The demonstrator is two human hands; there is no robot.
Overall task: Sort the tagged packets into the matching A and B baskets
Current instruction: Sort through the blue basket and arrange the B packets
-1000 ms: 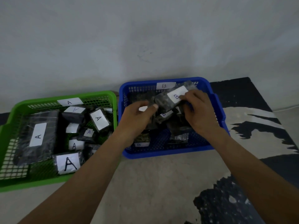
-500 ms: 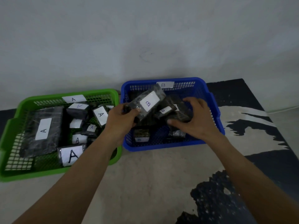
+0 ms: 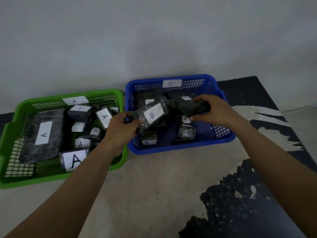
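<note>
A blue basket [image 3: 181, 148] tagged B stands at the right, a green basket [image 3: 10, 131] tagged A at the left. My left hand [image 3: 120, 127] grips one end of a dark packet with a white B tag [image 3: 152, 115], held tilted over the blue basket's left side. Over the middle of the same basket, my right hand [image 3: 214, 110] is closed around a second dark packet [image 3: 190, 107]; its tag is hidden. More B packets lie under them. The green basket holds several dark packets with A tags [image 3: 43, 134].
Both baskets stand on a pale floor against a grey wall [image 3: 154, 40]. A black and white patterned mat [image 3: 248, 194] covers the floor to the right and the near right corner. Bare floor [image 3: 145, 186] lies in front of the baskets between my forearms.
My left hand carried the B packet a little lower and to the right. My right hand rose from the pile with a second dark packet in it.
</note>
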